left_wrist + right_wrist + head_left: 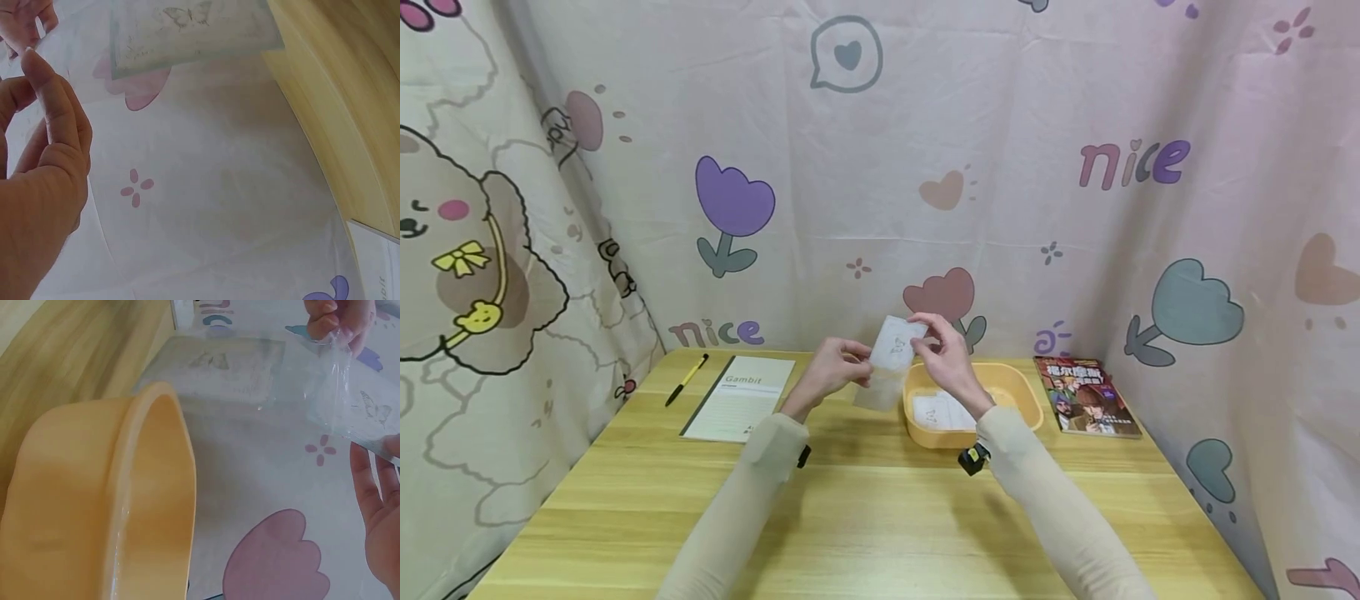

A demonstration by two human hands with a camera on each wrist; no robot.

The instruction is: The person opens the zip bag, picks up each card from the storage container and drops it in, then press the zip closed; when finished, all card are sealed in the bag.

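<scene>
Above the table, my hands hold a joined pair of flat white packets in clear plastic, each printed with a butterfly. My right hand grips the upper packet by its right edge, thumb on the front. With thumb and fingers, my left hand pinches the plastic at the left edge, near the join. Below it hangs the lower packet, tilted; its butterfly shows in the left wrist view. In the right wrist view the clear plastic between them is crumpled. Under my right forearm, similar packets lie in a yellow plastic basin.
To the left on the wooden table lie a Gambit notebook and a yellow-and-black pen. A colourful comic-style book is right of the basin. Patterned curtains stand behind and at both sides.
</scene>
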